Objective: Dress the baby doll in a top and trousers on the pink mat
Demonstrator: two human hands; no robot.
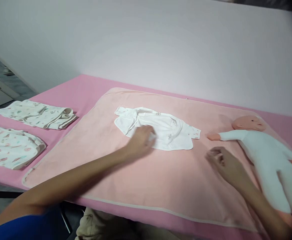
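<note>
A small white baby garment [161, 128] lies crumpled on a peach-pink mat [146, 173] in the middle of the table. My left hand [141, 141] rests on the garment's near left edge; motion blur smears its fingers. My right hand [222, 160] hovers over the mat with its fingers curled loosely, holding nothing I can see, between the garment and a baby doll [263, 150]. The doll, in a pale blue-white suit with a bare pink head, lies on its back at the mat's right side.
Two folded patterned white cloths lie on the pink table cover at the left: one farther back [38, 114], one nearer [11, 146]. A plain pale wall stands behind the table. The table's near edge [136, 213] runs along the bottom.
</note>
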